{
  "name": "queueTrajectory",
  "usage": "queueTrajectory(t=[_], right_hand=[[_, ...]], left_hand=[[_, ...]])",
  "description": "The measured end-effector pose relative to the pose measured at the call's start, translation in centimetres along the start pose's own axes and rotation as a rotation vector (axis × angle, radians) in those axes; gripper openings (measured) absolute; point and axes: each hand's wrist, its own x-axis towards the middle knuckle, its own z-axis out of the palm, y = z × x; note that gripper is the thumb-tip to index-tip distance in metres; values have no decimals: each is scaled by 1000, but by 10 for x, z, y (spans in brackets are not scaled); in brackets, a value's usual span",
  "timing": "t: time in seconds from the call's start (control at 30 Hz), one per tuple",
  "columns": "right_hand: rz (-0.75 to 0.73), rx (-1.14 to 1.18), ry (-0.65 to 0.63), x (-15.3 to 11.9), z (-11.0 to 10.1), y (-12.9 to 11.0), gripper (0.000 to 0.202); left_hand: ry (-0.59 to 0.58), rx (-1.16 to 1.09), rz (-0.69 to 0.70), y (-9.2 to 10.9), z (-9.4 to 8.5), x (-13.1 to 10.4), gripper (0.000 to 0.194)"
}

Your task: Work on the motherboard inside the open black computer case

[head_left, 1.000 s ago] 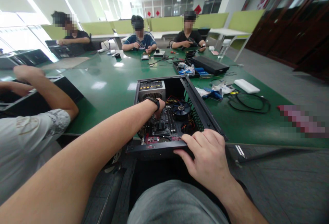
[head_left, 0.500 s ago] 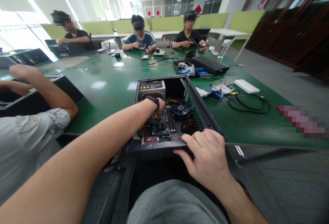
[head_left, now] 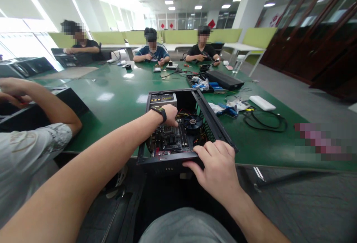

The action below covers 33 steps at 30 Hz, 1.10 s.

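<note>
An open black computer case [head_left: 167, 161] lies on its side at the table's front edge. My right hand [head_left: 216, 165] grips its near edge, thumb below and fingers over the rim. My left hand [head_left: 169, 114], with a black watch [head_left: 160, 113] on the wrist, is over the inside of the case, beside the silver power supply [head_left: 164, 98]. Its fingers are curled and their tips are mostly hidden, so anything between them cannot be made out. A black fan [head_left: 193, 123] sits right of that hand, and the motherboard [head_left: 171, 139] lies below it.
On the green table [head_left: 117, 101], a tray of blue and white items [head_left: 200, 83], gloves [head_left: 231, 107], a white box [head_left: 262, 103] and a black cable [head_left: 264, 122] lie beyond and to the right. At left, a person's arm [head_left: 52, 101] reaches over another case [head_left: 71, 105]. Several people sit across.
My left hand has lifted a little and moved slightly left, uncovering more of the motherboard. My right hand still holds the case edge. The view has tilted slightly.
</note>
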Motion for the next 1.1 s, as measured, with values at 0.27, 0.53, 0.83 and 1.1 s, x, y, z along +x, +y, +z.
queueTrajectory(t=[0.27,0.53,0.83,1.1], right_hand=[[-43,-108,-19,104,57,45,41],[50,-222,-106,230,133,87,40],[99,-270,-178,295,156,102,39],[-22,-240,-126,239,132,78,39]], left_hand=[[294,-31,-259,-59,-36,6,48],[510,-199,-391,-86,-53,7,34],[523,-267,-369,-100,-39,3,28],[527,-274,-381,-107,-41,-2,31]])
